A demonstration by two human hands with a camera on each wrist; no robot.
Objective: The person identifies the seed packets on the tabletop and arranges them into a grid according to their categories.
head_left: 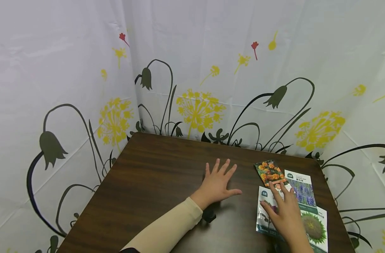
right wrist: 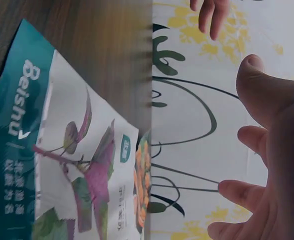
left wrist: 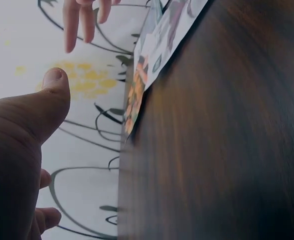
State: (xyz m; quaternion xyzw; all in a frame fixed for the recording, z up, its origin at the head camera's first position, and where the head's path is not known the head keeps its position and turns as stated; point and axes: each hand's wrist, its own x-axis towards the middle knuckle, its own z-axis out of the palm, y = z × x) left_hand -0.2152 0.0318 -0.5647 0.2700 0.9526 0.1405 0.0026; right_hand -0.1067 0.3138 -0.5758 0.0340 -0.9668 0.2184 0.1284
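My left hand [head_left: 217, 184] hovers over the middle of the table with its fingers spread and nothing in it. On the right, my right hand [head_left: 285, 212] is held over a group of seed packets, fingers apart and holding nothing. An orange-flower seed packet [head_left: 267, 171] lies at the back of the group. Beside it is a packet with purple-blue flower spikes [head_left: 301, 188]. Nearer lies a white and teal packet with a purple-leaved plant [right wrist: 94, 175], partly hidden by the hand in the head view. A packet with a round green-edged flower [head_left: 315, 226] is at the front right.
The dark wood table [head_left: 160, 168] stands against a white curtain [head_left: 186, 38] printed with flowers, which surrounds it at the back and sides. A small black object [head_left: 209, 215] shows beneath the left wrist.
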